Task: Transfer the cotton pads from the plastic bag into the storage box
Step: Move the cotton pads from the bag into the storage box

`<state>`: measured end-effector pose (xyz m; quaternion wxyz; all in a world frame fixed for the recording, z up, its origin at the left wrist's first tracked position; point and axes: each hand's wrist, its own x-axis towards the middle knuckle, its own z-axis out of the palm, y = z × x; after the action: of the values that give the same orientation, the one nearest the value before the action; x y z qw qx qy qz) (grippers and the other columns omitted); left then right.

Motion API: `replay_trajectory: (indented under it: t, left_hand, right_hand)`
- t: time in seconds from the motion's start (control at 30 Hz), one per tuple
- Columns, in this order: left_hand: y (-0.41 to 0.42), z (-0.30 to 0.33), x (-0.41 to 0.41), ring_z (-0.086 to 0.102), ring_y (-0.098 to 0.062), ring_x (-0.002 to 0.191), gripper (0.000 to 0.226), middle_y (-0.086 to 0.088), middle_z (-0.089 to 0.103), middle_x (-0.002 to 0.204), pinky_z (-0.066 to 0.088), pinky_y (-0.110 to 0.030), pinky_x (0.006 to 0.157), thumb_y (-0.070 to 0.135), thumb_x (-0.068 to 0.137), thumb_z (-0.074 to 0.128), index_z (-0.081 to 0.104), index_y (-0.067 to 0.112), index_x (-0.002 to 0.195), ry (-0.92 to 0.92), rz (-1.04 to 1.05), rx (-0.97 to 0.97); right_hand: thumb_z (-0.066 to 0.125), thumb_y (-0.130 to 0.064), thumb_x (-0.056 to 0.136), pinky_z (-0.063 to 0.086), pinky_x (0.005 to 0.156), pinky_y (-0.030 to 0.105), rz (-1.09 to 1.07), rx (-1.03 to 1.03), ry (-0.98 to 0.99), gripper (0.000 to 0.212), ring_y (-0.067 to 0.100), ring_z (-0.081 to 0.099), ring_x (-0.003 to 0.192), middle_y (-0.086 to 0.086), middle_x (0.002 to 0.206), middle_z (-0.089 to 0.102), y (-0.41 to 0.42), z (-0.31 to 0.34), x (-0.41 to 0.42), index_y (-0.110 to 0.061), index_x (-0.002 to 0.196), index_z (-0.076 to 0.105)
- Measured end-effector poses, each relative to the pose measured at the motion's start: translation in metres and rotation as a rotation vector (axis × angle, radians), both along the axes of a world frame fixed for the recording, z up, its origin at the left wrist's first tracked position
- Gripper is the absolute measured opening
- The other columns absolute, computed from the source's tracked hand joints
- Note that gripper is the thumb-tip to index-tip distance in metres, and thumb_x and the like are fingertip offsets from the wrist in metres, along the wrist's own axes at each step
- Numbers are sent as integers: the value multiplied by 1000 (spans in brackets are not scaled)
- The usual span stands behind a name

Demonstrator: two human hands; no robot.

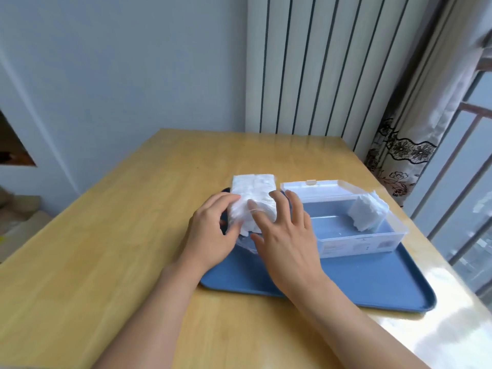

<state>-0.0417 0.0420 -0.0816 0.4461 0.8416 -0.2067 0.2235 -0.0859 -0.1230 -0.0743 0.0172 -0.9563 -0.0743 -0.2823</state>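
Both grips work the near end of the bag (pixel 253 201): the left hand (pixel 213 233) is curled round its left side with fingers and thumb closed on the plastic, and the right hand (pixel 287 235) lies over its right side with the fingers fanned out, the index tip pressing on the film near the mouth. Whether the right thumb pinches anything I cannot tell.

Inside the bag the pads (pixel 251 190) sit as a white, tightly packed block. They look very light, soft and easily squashed, and loose ones would likely fan apart or cling together. The thin clear film looks slippery and crumples at the near end. A fair hold, in my judgement, is across the flat faces of a short stack, squeezed gently, while the other hand pins the film back.

Bag and box (pixel 354 230) rest on a blue tray (pixel 359 283), the bag on its left part, the box just right of it. The clear box stands open, lid (pixel 319 190) tipped back, with a small stack (pixel 367 213) leaning at its far right end; most of its floor is bare, so the job seems early.

Beneath the tray, the pale wooden tabletop (pixel 106 249) is smooth, with glare at the right. Beyond are a plain wall, a ribbed white radiator (pixel 319 62), a patterned curtain (pixel 404 145) and a window (pixel 468 182).
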Motion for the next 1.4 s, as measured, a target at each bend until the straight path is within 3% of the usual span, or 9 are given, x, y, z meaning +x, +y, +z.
replay_trajectory:
  t: [0.13,0.27,0.43,0.6,0.73,0.83,1.07,1.3,1.4]
  left_hand:
    - [1,1,-4,65,-6,103,47,7,64,119,55,-12,81,-4,81,73,67,13,124,24,-18,-51]
    - [0,3,-6,66,6,105,44,13,66,118,55,-13,80,-6,86,64,67,14,124,115,-45,-187]
    - [0,3,-5,67,-1,111,38,7,67,121,54,-13,79,-2,92,59,67,15,125,130,-22,-228]
    - [1,-1,-1,72,-9,99,37,-2,71,114,53,-11,74,-3,93,55,68,14,123,139,7,-207]
    - [2,-4,2,71,-4,100,34,-2,71,116,56,-16,74,-3,94,54,68,15,119,151,0,-235]
    - [3,-4,4,71,-11,106,34,-3,71,117,61,-29,80,-2,94,54,68,18,118,168,-31,-259]
    - [-3,28,-23,56,-11,128,45,5,63,131,44,-23,104,35,83,54,61,23,127,-16,-79,-393]
    - [-102,73,-42,67,-4,105,32,11,69,114,53,-19,82,37,102,52,56,21,130,329,-269,-676]
    - [-122,70,-22,62,-11,118,30,4,65,126,51,-28,97,43,101,51,59,26,124,346,-145,-808]
  right_hand:
    - [87,-31,74,52,92,50,41,86,42,47,47,50,133,18,136,57,6,4,10,-20,116,70]
    - [91,-18,66,54,88,48,118,168,6,25,43,56,122,15,126,62,8,1,17,-15,84,73]
    - [93,-20,61,54,84,46,123,190,-11,42,40,56,121,13,127,61,13,1,16,-18,96,71]
    - [89,-10,56,51,78,40,115,155,-40,31,37,58,113,10,119,63,16,0,21,-19,79,70]
    - [86,-12,62,50,89,41,242,260,-50,31,32,50,121,9,125,60,5,1,9,-18,87,68]
    - [78,-13,70,44,96,30,389,462,-56,30,20,45,125,0,128,57,-5,9,-7,-18,95,63]
    - [65,3,95,53,78,25,585,1545,134,33,16,65,87,0,96,71,-26,40,-25,-16,120,55]
    - [41,1,96,54,85,32,636,1867,371,37,24,68,104,12,109,72,-33,67,-8,-13,120,65]
    - [48,-23,96,50,82,26,605,1787,397,27,20,68,115,3,114,73,-39,70,7,-23,114,68]
